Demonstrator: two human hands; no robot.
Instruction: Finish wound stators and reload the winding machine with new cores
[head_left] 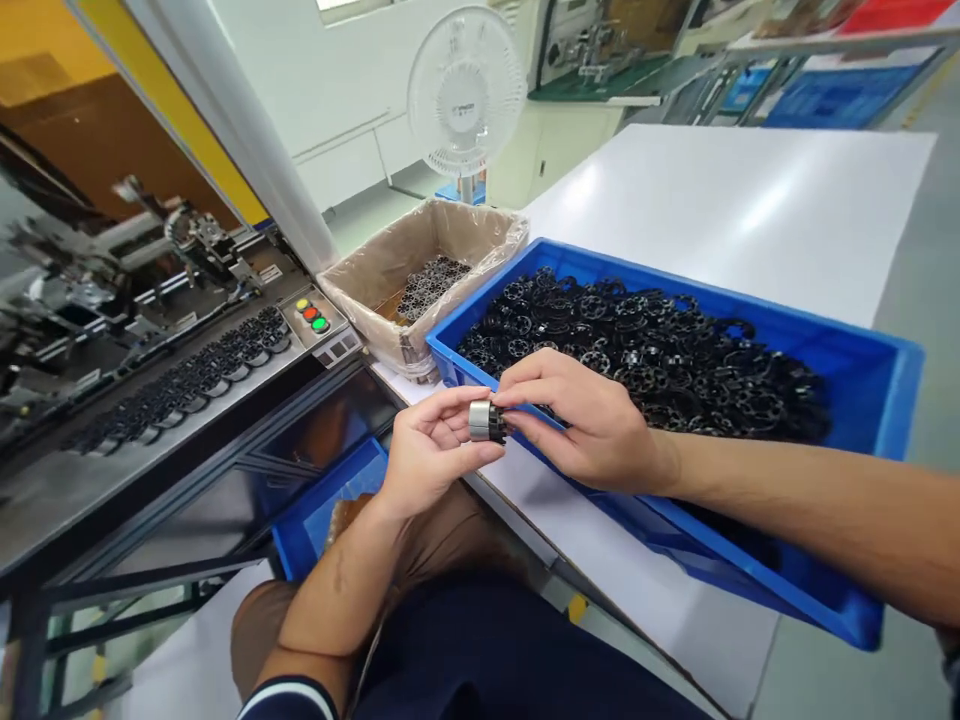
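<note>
Your left hand [431,450] is closed on the sleeve [480,421], a short silver cylinder. Thumb is under and fingertips over, so its open end faces right. Your right hand [592,420] pinches a black part [499,423] between thumb and forefinger, touching that end. Can't tell if it's seated or only butted up. Both pieces are in the air between your hands, just off the near corner of the bin [892,390], resting on nothing. The fingertip grip on both sides looks deliberate: it leaves the joint in view and either piece free to turn. The bin sits under and beyond your right hand on the counter [735,200], angled toward you, so the rings [660,360] in it are a short reach. The lined box [375,275] with more parts is beyond your left hand. The machine track [187,385], loaded with similar black parts, is further left, with the buttons [311,313] at the end nearest the box.
</note>
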